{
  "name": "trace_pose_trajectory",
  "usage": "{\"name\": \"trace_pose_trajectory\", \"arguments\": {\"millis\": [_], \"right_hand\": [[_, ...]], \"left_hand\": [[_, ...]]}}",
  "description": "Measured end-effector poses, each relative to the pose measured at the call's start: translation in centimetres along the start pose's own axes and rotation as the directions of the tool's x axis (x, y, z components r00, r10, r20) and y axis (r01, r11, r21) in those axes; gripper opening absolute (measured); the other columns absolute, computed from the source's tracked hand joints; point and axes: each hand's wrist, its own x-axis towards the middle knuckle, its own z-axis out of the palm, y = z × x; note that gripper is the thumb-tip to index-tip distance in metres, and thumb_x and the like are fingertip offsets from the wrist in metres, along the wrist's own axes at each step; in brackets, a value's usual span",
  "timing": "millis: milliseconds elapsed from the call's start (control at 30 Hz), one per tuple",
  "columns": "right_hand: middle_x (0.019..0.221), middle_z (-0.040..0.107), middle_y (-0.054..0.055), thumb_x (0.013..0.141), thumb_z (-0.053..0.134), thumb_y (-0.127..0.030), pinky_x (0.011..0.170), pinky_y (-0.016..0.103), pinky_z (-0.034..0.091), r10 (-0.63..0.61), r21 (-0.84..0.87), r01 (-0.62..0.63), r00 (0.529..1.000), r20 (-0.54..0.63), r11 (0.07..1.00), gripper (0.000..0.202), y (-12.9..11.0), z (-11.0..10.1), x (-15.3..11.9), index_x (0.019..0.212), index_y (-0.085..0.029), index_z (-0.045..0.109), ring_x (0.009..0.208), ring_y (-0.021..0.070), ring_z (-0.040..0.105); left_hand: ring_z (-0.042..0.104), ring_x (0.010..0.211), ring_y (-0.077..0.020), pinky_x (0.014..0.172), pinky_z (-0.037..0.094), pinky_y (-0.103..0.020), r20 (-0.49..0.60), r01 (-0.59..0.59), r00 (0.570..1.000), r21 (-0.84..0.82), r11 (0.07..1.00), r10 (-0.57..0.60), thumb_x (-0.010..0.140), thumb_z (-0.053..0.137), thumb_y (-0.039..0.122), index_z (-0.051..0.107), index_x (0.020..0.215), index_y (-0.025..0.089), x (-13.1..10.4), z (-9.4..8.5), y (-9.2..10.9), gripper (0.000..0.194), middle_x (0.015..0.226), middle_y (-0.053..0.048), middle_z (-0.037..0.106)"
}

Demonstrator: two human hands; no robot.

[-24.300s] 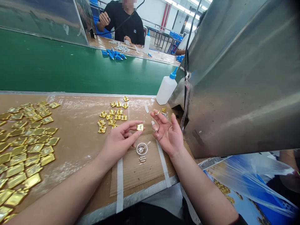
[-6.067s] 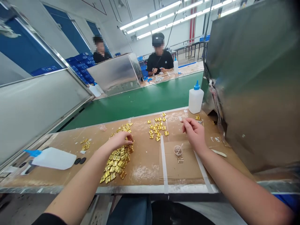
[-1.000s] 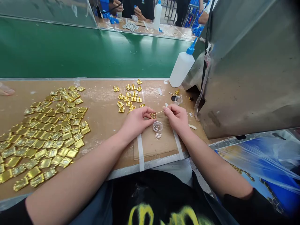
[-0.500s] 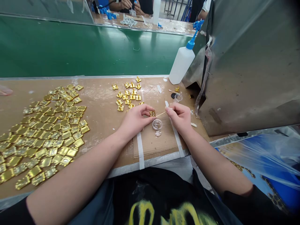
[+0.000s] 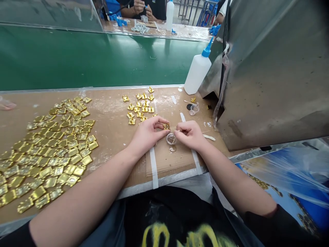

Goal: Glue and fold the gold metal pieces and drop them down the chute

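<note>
My left hand (image 5: 151, 131) is closed, pinching a small shiny gold metal piece (image 5: 166, 126) between thumb and fingertips. My right hand (image 5: 189, 134) is closed too, its thumb and fingers pinched round a thin wooden stick, whose lower end seems to reach into a small clear cup (image 5: 169, 140). Most of the stick is hidden by the fingers. The cup stands on a cardboard sheet (image 5: 164, 164) just below both hands. In front of it lies a small clear, shiny round thing (image 5: 172, 149).
Many flat gold pieces (image 5: 55, 144) cover the table's left side. Several smaller gold pieces (image 5: 139, 105) lie behind my left hand. A white bottle with a blue nozzle (image 5: 197, 73) stands at the back right by a metal panel (image 5: 272, 75). Across the green surface (image 5: 102, 61), another person works.
My right hand has moved down and left, bringing the stick from the gold piece to the clear cup. My left hand keeps the gold piece almost in place.
</note>
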Motion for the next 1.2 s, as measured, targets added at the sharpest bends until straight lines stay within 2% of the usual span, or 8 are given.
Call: {"name": "trace_pose_trajectory", "arguments": {"millis": [133, 233, 333, 600, 867, 1200], "right_hand": [[0.058, 0.031, -0.004, 0.086, 0.061, -0.037, 0.059, 0.029, 0.026, 0.097, 0.159, -0.061, 0.969, -0.228, 0.985, 0.042, 0.12, -0.35, 0.43, 0.057, -0.022, 0.034, 0.058, 0.0110, 0.029], [0.060, 0.037, -0.003, 0.090, 0.063, -0.041, 0.061, 0.029, 0.030, 0.105, 0.158, -0.059, 0.946, -0.305, 0.986, 0.043, 0.20, -0.44, 0.69, 0.059, -0.021, 0.040, 0.061, 0.0123, 0.034], [0.062, 0.039, -0.003, 0.094, 0.063, -0.044, 0.061, 0.030, 0.031, 0.079, 0.130, -0.043, 0.955, -0.286, 0.991, 0.044, 0.29, -0.27, 0.75, 0.062, -0.021, 0.044, 0.061, 0.0125, 0.034], [0.064, 0.038, -0.003, 0.098, 0.062, -0.049, 0.061, 0.030, 0.030, 0.058, 0.074, -0.043, 0.974, -0.219, 0.996, 0.046, 0.79, 0.12, 0.64, 0.066, -0.021, 0.045, 0.062, 0.0125, 0.034], [0.064, 0.037, -0.004, 0.098, 0.061, -0.046, 0.061, 0.030, 0.028, 0.050, 0.047, -0.041, 0.976, -0.211, 0.998, 0.045, 0.75, 0.10, 0.74, 0.066, -0.021, 0.044, 0.062, 0.0122, 0.034], [0.065, 0.039, -0.003, 0.099, 0.061, -0.046, 0.061, 0.030, 0.030, 0.029, 0.059, -0.017, 0.976, -0.216, 0.998, 0.043, 0.45, 0.09, 0.73, 0.067, -0.021, 0.047, 0.062, 0.0124, 0.036]], "left_hand": [[0.056, 0.055, -0.0111, 0.039, 0.042, -0.020, 0.000, 0.014, 1.000, 0.005, 1.000, -0.014, 0.084, 0.085, 0.035, 0.076, 0.111, 0.024, -0.15, 0.03, 0.41, 0.031, 0.091, -0.003, 0.072], [0.055, 0.054, -0.0103, 0.042, 0.043, -0.020, 0.001, 0.012, 1.000, 0.022, 1.000, -0.012, 0.084, 0.085, 0.035, 0.076, 0.110, 0.023, -0.24, 0.01, 0.69, 0.030, 0.088, -0.002, 0.072], [0.055, 0.056, -0.0110, 0.043, 0.042, -0.021, 0.005, 0.009, 1.000, 0.023, 1.000, -0.009, 0.084, 0.085, 0.036, 0.076, 0.111, 0.023, -0.24, 0.00, 0.72, 0.031, 0.088, -0.002, 0.073], [0.067, 0.073, -0.0167, 0.057, 0.052, -0.023, -0.001, -0.023, 1.000, 0.033, 0.999, 0.023, 0.083, 0.085, 0.032, 0.077, 0.109, 0.023, -0.11, -0.01, 0.46, 0.030, 0.091, -0.004, 0.076], [0.057, 0.054, -0.0125, 0.038, 0.043, -0.021, 0.017, 0.018, 1.000, 0.026, 1.000, -0.018, 0.084, 0.084, 0.038, 0.076, 0.111, 0.025, -0.17, -0.03, 0.43, 0.032, 0.089, -0.003, 0.075], [0.056, 0.052, -0.0114, 0.038, 0.044, -0.021, 0.021, 0.028, 0.999, 0.030, 0.999, -0.028, 0.084, 0.084, 0.040, 0.076, 0.114, 0.025, -0.13, -0.05, 0.39, 0.035, 0.089, -0.003, 0.074]]}}
